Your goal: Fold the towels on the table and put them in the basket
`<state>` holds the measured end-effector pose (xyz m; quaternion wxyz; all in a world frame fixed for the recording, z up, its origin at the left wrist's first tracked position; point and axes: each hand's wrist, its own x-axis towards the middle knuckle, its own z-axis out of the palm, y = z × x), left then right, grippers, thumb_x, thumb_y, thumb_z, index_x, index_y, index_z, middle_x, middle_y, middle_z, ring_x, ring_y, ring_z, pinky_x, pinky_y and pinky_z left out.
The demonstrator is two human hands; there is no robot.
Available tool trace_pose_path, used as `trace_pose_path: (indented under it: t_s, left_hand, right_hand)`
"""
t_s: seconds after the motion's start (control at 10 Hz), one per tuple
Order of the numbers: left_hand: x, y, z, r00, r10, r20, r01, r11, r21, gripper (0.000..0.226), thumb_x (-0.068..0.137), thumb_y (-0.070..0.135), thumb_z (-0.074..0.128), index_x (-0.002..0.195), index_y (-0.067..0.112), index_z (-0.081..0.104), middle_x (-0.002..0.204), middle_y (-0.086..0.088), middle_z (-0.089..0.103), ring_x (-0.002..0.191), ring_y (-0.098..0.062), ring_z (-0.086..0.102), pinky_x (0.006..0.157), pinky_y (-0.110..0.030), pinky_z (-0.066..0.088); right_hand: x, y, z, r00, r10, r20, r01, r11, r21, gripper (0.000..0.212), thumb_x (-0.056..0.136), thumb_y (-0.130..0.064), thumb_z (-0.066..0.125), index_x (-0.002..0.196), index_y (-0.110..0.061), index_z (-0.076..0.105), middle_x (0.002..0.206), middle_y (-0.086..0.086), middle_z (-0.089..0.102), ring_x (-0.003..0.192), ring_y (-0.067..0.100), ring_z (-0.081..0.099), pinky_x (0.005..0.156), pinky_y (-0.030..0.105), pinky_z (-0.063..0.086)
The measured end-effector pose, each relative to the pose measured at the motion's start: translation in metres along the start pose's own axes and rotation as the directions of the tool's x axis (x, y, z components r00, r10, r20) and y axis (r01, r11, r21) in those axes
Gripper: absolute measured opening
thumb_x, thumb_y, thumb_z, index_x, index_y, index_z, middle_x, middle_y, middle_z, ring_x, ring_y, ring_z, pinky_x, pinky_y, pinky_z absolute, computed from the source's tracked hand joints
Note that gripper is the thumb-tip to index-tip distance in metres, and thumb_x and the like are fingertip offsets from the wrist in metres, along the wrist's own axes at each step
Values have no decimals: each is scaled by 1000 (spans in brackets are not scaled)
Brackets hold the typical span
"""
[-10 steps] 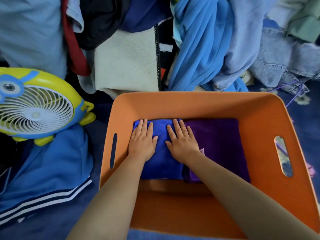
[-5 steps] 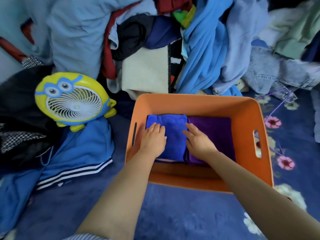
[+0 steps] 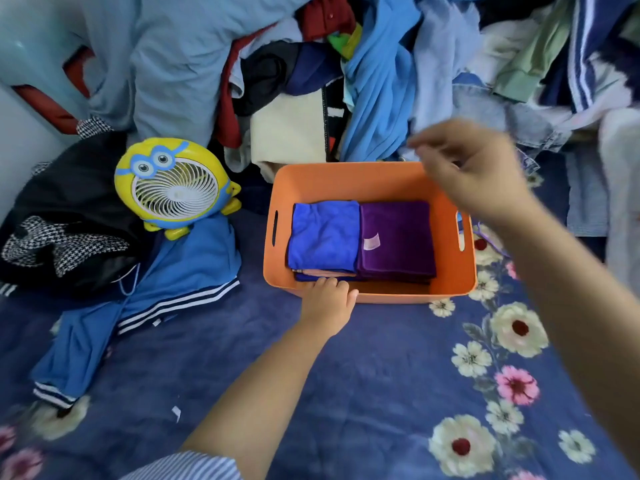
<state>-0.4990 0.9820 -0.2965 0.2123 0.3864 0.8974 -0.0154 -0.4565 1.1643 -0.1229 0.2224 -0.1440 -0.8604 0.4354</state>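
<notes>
The folded blue towel (image 3: pixel 323 235) and purple towel (image 3: pixel 396 237) lie side by side inside the orange basket (image 3: pixel 349 180). Both hands have lifted off them: the left hand (image 3: pixel 327 301) curls over the basket's near rim, the right hand (image 3: pixel 474 171), loosely open and empty, hovers above its far right corner. This placement looks finished.

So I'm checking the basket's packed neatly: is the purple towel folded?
Folded: the purple towel lies as a flat square beside the blue towel inside the basket.

left hand (image 3: pixel 327 299) low, right hand (image 3: pixel 474 174) raised
</notes>
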Motion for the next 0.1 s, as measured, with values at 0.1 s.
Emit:
trace_pose_path:
  t_s: [0.1]
  left_hand:
    - [-4,0,4,1000,-3,25,3,1000,-1,38,101,31,28,116,8,55,121,-8,58,116,-27,49,97,-35,34]
  right_hand:
    - [-12,-53,-43,984,-170,-48,176,967,186,14,83,-23,52,94,-22,61,77,-23,65,73,-10,59,73,8,47]
